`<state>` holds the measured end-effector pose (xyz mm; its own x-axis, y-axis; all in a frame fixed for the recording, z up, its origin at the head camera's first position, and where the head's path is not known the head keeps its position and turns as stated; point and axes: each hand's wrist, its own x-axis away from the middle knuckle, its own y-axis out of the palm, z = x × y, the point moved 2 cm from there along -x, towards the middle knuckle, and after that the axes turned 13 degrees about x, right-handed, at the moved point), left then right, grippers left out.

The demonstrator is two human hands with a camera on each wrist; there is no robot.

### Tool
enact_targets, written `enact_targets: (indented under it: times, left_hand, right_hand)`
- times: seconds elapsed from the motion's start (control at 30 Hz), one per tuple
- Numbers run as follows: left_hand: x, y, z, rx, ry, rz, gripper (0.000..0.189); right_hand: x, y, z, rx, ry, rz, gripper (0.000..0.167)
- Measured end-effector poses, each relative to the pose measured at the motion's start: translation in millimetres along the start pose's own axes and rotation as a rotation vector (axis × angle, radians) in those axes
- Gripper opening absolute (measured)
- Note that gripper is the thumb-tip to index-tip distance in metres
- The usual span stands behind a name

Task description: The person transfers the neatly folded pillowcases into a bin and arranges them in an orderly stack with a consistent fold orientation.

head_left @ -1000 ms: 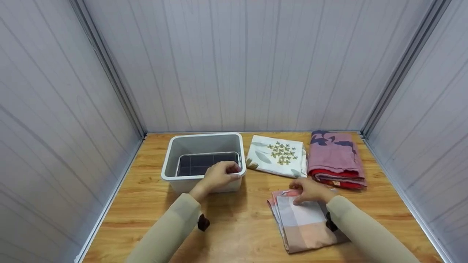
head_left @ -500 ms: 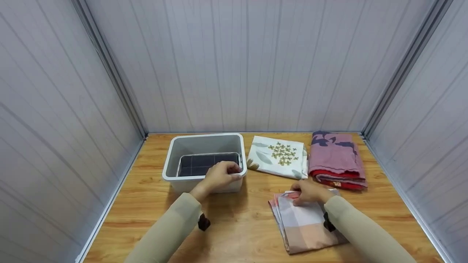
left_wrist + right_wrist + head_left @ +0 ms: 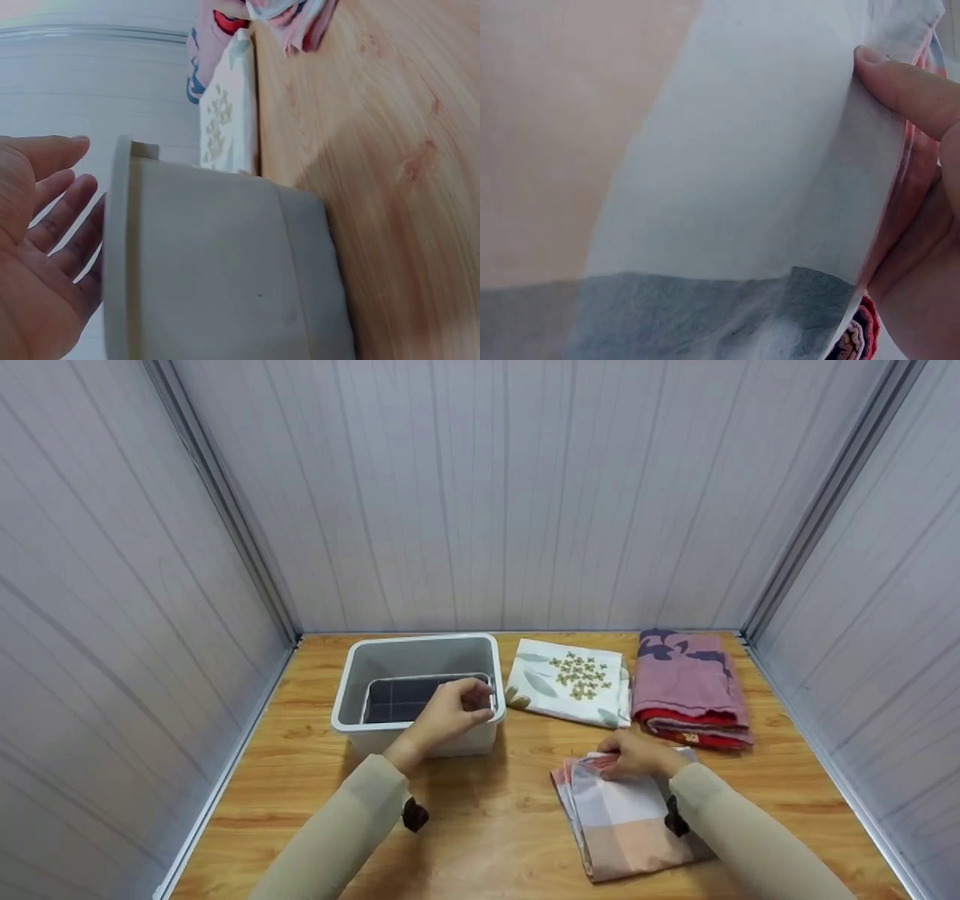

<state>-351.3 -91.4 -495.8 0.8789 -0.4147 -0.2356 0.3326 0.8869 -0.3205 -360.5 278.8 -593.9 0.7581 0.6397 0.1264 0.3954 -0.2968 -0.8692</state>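
My left hand [image 3: 452, 706] hovers at the near right corner of a light grey plastic bin [image 3: 491, 660], its fingers loosely bent and holding nothing. In the left wrist view the palm and fingers [image 3: 67, 217] show beside the bin's rim. Inside the bin lies a folded dark navy checked cloth [image 3: 401, 697] with a pale edge. At the right, my right hand [image 3: 636, 754] pinches the far edge of a folded plaid cloth [image 3: 626, 825] in peach, grey and white. The right wrist view has the thumb [image 3: 900, 86] on top of the plaid cloth, the other fingers partly hidden behind it.
A folded white cloth [image 3: 536, 679] with yellow flowers lies right of the bin. Beside it is a thick folded purple and red cloth [image 3: 686, 679]. Pale panel walls [image 3: 480, 495] enclose the wooden table [image 3: 480, 825] at the back and sides.
My left hand has risen slightly from the bin's rim, its fingers spreading apart. The right fingers have closed on the plaid cloth's far edge, which is now a little bunched up.
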Motion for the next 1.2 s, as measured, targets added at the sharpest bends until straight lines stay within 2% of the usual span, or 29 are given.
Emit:
enact_targets:
  times: [0.17,0.33,0.43,0.63,0.77,1.03,1.2]
  left_hand:
    - [0.0,7.6,12.2,0.005,0.070,0.002,0.027]
    - [-1.9,14.8,23.7,-0.004,0.107,-0.009,0.026]
    - [-2.6,19.3,27.1,0.009,0.117,-0.020,0.025]
    - [-2.7,30.1,29.4,0.014,0.161,-0.058,0.022]
    - [-2.1,37.7,27.7,0.033,0.160,-0.075,0.024]
    - [2.8,60.4,19.5,0.073,0.118,-0.124,0.039]
    - [4.4,75.0,12.3,0.067,0.113,-0.124,0.044]
  right_hand:
    - [2.2,-4.4,0.0,-0.038,-0.020,0.009,0.009]
    - [2.4,-12.6,-2.9,-0.037,0.034,0.012,0.013]
    - [3.5,-17.8,-6.3,-0.047,0.049,0.038,0.013]
    - [8.5,-29.6,-11.8,-0.086,0.009,0.097,0.011]
    - [12.5,-37.5,-11.7,-0.110,-0.004,0.143,0.011]
    - [18.0,-45.2,-9.3,-0.162,0.023,0.203,0.011]
    - [21.9,-47.5,-6.2,-0.164,0.030,0.245,0.015]
